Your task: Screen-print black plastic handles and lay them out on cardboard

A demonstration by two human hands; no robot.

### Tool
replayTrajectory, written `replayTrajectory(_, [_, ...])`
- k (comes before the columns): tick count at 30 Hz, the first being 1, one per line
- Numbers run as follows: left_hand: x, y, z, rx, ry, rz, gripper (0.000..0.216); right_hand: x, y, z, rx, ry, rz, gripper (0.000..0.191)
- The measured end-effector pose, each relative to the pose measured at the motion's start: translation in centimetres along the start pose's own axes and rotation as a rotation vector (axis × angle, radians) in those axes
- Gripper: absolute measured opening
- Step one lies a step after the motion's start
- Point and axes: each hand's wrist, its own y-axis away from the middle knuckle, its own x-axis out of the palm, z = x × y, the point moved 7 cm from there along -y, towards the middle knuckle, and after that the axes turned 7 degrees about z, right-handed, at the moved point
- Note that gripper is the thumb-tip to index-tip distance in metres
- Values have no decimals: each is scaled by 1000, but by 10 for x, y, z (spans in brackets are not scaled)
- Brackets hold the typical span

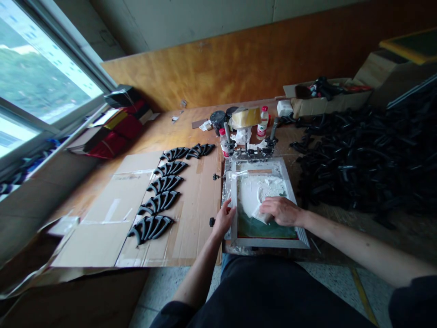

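Note:
A metal-framed printing screen (297, 193) lies on the table in front of me, fixed to a clamp stand (251, 152) at its far end. White ink (248, 191) is spread thickly over the upper and middle part of its green mesh. My right hand (282, 211) is closed around a squeegee (268, 217), pressed low on the ink; most of the tool is hidden by the fingers. My left hand (224, 217) grips the left edge of the screen, thumb towards the frame. What lies beneath the screen is hidden.
Left, curved black handle-like parts (152, 228) lie in rows on flattened cardboard (191, 228). A large heap of similar black parts (351, 159) covers the right side. Behind the clamp stand are bottles (262, 123), a dark tub (217, 120) and an open carton (317, 107).

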Motion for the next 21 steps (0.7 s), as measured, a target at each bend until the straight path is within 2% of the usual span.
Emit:
replayTrajectory(4, [0, 2, -3, 4, 17, -6, 64, -3, -9, -6, 101, 57, -89, 24])
replayTrajectory(6, [1, 2, -2, -1, 20, -4, 64, 4, -7, 0, 88, 106, -131, 26])
replayTrajectory(9, [1, 2, -1, -3, 25, -9, 65, 13, -5, 8, 63, 101, -85, 22])
replayTrajectory(11, [1, 2, -5, 5, 31, 1, 66, 3, -13, 1, 125, 54, -83, 18])
replayTrajectory(12, [0, 4, -8, 9, 41, 19, 68, -8, -21, -6, 180, 30, -112, 20])
replayTrajectory(14, [-2, 8, -21, 12, 76, 62, 73, -37, -38, -29, 297, -4, -211, 36])
replayTrajectory(17, [-10, 20, -54, 24, 156, 92, 70, -85, -43, -78, 449, -61, -366, 58])
replayTrajectory(19, [-17, 26, -86, 55, 220, 80, 62, -113, -19, -119, 553, -125, -515, 52])
replayTrajectory(21, [-24, 26, -124, 134, 298, 52, 61, -129, 22, -154, 670, -166, -701, 41])
